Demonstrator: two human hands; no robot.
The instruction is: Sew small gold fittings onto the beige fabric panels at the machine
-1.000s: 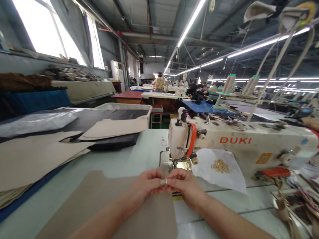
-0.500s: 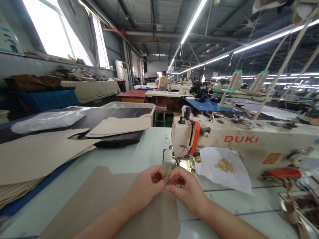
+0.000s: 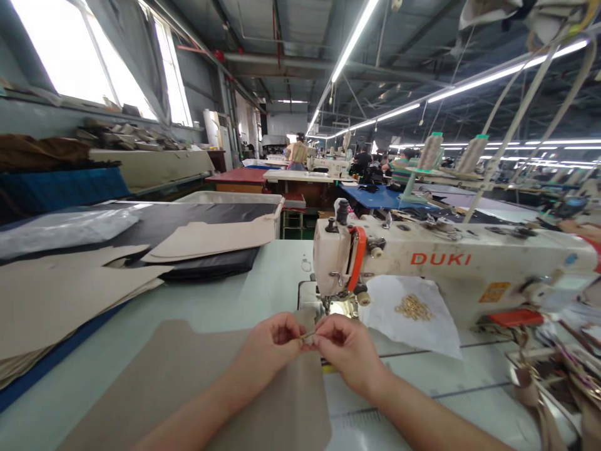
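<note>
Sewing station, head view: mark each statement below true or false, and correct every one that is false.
1. The gold-coloured rings lie on a white sheet. True.
2. The left hand and right hand are held wide apart. False: their fingertips nearly meet, pinching a small strip.
3. The lettering on the sewing machine is blue. False: it is orange-red.
4. Two thread cones with green tops stand beyond the machine. True.
5. The large panel lies wholly to the right of both hands. False: it spreads beneath the left hand and forearm.
</note>
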